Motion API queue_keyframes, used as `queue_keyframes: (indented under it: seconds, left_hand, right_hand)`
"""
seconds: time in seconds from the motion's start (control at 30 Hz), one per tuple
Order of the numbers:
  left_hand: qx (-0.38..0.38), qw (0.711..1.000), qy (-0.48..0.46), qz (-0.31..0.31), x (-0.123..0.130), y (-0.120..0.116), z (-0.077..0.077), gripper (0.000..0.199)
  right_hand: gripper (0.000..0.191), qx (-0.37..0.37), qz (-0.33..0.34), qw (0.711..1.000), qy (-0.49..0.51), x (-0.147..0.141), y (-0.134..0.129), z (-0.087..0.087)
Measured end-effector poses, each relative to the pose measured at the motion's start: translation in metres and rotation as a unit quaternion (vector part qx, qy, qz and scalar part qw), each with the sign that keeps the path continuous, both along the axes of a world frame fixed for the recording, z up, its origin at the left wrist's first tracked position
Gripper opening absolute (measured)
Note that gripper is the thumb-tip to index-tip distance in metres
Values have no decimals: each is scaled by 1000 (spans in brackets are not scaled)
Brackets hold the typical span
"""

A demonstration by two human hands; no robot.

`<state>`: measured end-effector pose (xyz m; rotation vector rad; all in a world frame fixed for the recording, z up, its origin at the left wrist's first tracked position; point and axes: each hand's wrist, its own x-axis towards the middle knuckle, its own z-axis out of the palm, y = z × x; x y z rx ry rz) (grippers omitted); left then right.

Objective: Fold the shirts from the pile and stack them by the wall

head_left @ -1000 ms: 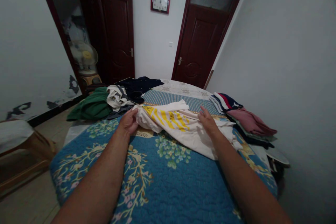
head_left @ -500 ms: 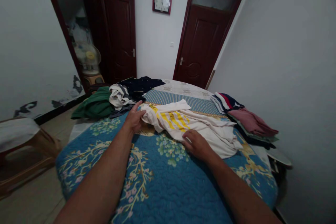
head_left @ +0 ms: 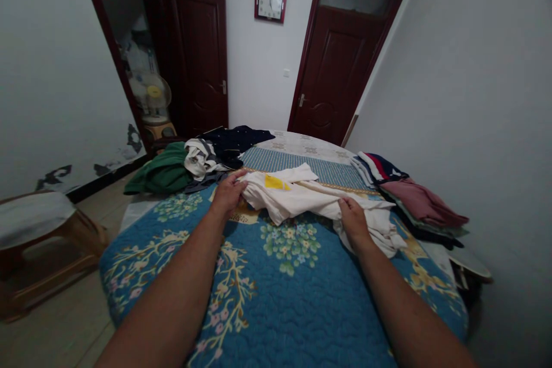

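Observation:
A white shirt [head_left: 297,198] with a yellow print lies partly folded over on the blue floral quilted cover [head_left: 310,299]. My left hand [head_left: 229,191] grips the shirt's left end, thumb on top. Farther right, my right hand [head_left: 352,215] pinches the near edge of the shirt, and loose, rumpled cloth spreads beyond it to the right. Part of the yellow print is hidden under the turned fabric.
Green cloth [head_left: 159,169], a crumpled white-and-grey garment [head_left: 200,158] and dark clothing [head_left: 241,139] lie at the back left. Folded clothes [head_left: 425,201] are stacked at the right edge. A wooden stool [head_left: 47,230] stands at the left.
My right hand has moved right and slightly up and has taken hold of the shirt's edge. The near part of the shirt has been drawn up, covering much of the yellow print.

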<state>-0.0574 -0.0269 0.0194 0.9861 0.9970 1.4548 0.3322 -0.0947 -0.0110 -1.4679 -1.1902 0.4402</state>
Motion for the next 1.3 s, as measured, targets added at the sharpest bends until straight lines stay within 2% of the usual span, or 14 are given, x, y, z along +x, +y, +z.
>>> queue_keyframes:
  seconds: [0.1,0.23,0.3,0.4,0.5,0.63,0.7,0.73,0.8,0.87,0.97,1.03,1.17,1.3]
  left_hand:
    - [-16,998,-55,-34,2,-1,-1,68]
    - [32,985,-121,-120,3,-5,2,87]
    - [43,985,-100,-134,5,-8,3,92]
    - [19,990,-47,-131,14,-10,1,92]
    - [7,993,-41,-113,24,-10,-3,89]
    - [11,990,-85,-112,30,-10,-2,83]
    - [14,987,-109,-118,29,-11,-1,80]
    - [15,986,-115,-123,29,-11,0,79]
    - [15,984,-120,-130,28,-11,1,76]
    - [15,985,-118,-128,28,-10,1,73]
    - [9,990,-106,-94,28,-8,0,67]
    - [2,992,-98,-80,29,-7,-1,63]
    - [-2,993,-63,-102,31,-12,1,65]
    - [38,981,78,-175,33,-20,4,80]
  right_hand:
    - [53,-15,8,1000,19,-1,3,-5]
    - [53,-48,27,998,21,2,5,-8]
    - [49,-38,0,999,-34,2,2,-5]
    - [45,47,-23,981,-185,-10,-8,5]
    - [41,133,81,933,-323,-43,-28,16]
    - [41,119,263,851,-439,-99,-50,12]
    - [42,101,290,828,-470,-119,-52,3]
    - [43,93,288,827,-474,-124,-51,-2]
    - [43,86,275,841,-458,-128,-44,-10]
    - [42,100,256,872,-405,-123,-36,-13]
    - [38,122,209,936,-254,-109,-26,-9]
    - [39,101,175,970,-135,-100,-22,-3]
    - [50,47,129,991,-9,-90,-17,3]
    - [63,43,110,993,15,-89,-16,4]
